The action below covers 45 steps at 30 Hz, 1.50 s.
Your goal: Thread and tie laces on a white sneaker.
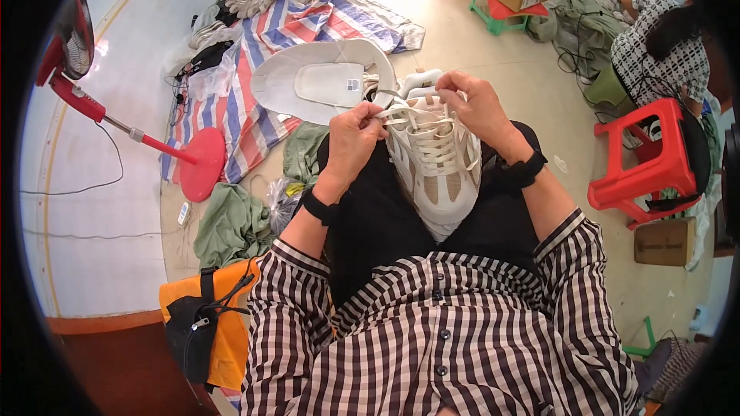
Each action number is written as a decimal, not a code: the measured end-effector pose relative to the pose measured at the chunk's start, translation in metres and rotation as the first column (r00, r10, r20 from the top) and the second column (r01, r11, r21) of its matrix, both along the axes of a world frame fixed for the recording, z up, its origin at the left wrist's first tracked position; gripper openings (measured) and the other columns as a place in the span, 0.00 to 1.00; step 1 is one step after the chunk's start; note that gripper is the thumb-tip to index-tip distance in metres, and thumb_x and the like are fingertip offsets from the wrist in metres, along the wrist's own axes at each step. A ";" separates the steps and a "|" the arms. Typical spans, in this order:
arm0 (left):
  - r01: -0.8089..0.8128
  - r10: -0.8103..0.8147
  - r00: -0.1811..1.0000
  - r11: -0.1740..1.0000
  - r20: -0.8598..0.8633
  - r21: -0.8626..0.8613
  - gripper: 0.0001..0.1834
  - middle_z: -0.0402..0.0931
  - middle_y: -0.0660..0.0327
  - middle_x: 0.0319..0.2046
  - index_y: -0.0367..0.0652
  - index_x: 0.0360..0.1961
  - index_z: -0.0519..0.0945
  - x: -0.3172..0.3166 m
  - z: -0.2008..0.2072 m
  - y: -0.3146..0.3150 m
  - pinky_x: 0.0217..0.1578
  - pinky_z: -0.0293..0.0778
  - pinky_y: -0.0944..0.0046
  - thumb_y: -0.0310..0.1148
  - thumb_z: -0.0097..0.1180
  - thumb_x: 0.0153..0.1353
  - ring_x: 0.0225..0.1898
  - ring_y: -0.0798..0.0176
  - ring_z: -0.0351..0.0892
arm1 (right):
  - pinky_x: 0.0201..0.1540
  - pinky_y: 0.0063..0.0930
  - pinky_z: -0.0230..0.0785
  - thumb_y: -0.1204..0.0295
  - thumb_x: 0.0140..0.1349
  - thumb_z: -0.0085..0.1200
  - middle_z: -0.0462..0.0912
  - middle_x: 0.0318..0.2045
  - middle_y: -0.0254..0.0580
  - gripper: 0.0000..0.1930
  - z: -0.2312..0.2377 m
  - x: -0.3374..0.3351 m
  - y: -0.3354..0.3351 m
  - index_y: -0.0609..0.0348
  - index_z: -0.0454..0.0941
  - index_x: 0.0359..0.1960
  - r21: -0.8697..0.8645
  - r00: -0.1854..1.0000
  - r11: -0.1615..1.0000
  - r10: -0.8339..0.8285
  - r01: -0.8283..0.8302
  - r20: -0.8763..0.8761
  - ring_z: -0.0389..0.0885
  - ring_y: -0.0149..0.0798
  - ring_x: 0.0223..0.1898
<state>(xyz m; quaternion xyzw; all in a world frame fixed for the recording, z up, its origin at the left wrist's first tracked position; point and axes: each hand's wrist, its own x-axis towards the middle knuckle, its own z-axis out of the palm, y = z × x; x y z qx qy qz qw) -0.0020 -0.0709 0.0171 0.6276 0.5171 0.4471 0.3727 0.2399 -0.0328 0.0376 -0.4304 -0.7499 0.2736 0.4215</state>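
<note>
Left hand (354, 141) is pinching a lace (435, 146), right hand (478, 110) bending its fingers, hold unclear; the shoe (443, 194) is looking light, pliant, best steadied mid-side

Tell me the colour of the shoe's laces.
Cream; the laces show best in the head view.

L hand (354, 139) pinching lace (438, 146) on wht sneaker (445, 191), R hand (476, 108) at its top, red fan (79, 100) at L
</note>
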 end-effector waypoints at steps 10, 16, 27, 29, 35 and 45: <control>-0.131 0.325 0.883 0.864 -0.338 0.486 0.09 0.81 0.48 0.27 0.38 0.36 0.81 0.007 -0.004 0.008 0.29 0.74 0.55 0.21 0.51 0.55 0.25 0.46 0.80 | 0.38 0.31 0.71 0.77 0.63 0.53 0.83 0.29 0.44 0.05 -0.022 0.021 -0.007 0.65 0.79 0.37 -0.038 0.990 0.996 -0.069 0.074 0.123 0.80 0.38 0.31; -0.021 0.026 0.998 0.997 -0.055 0.080 0.12 0.80 0.58 0.27 0.36 0.40 0.81 0.002 -0.003 0.006 0.23 0.74 0.69 0.18 0.48 0.59 0.19 0.70 0.76 | 0.39 0.35 0.72 0.76 0.63 0.52 0.84 0.32 0.47 0.05 -0.025 0.029 -0.012 0.63 0.79 0.36 -0.067 0.992 0.991 -0.110 0.114 0.060 0.82 0.45 0.33; 0.277 -0.210 0.915 0.948 0.343 -0.159 0.11 0.81 0.61 0.29 0.33 0.44 0.80 -0.015 0.010 -0.011 0.29 0.76 0.73 0.21 0.53 0.61 0.25 0.73 0.78 | 0.41 0.35 0.72 0.76 0.62 0.53 0.83 0.32 0.46 0.06 -0.011 0.006 -0.015 0.62 0.82 0.38 0.044 0.999 0.999 -0.017 0.016 0.031 0.81 0.46 0.35; 0.278 -0.220 0.922 0.949 0.320 -0.149 0.10 0.81 0.60 0.29 0.33 0.45 0.80 -0.016 0.013 -0.015 0.33 0.77 0.72 0.22 0.52 0.63 0.28 0.71 0.79 | 0.42 0.37 0.72 0.75 0.62 0.53 0.83 0.32 0.46 0.06 -0.009 -0.003 -0.013 0.61 0.82 0.37 0.045 0.996 0.998 -0.040 0.037 0.085 0.81 0.47 0.36; 0.211 -0.218 0.970 0.975 -0.109 -0.072 0.12 0.82 0.63 0.30 0.37 0.48 0.80 -0.012 0.009 -0.030 0.35 0.76 0.73 0.21 0.54 0.64 0.30 0.73 0.79 | 0.46 0.40 0.71 0.73 0.62 0.53 0.83 0.33 0.44 0.06 -0.006 -0.010 -0.009 0.60 0.81 0.34 0.158 0.966 0.987 -0.080 0.041 0.246 0.79 0.48 0.41; 0.262 -0.144 0.878 0.943 -0.457 0.205 0.08 0.76 0.51 0.21 0.36 0.38 0.82 -0.007 -0.001 -0.034 0.27 0.73 0.62 0.23 0.58 0.56 0.22 0.57 0.78 | 0.54 0.44 0.62 0.64 0.61 0.56 0.82 0.39 0.42 0.10 -0.012 -0.031 -0.003 0.56 0.82 0.36 0.194 0.900 0.980 -0.046 -0.043 0.434 0.76 0.46 0.49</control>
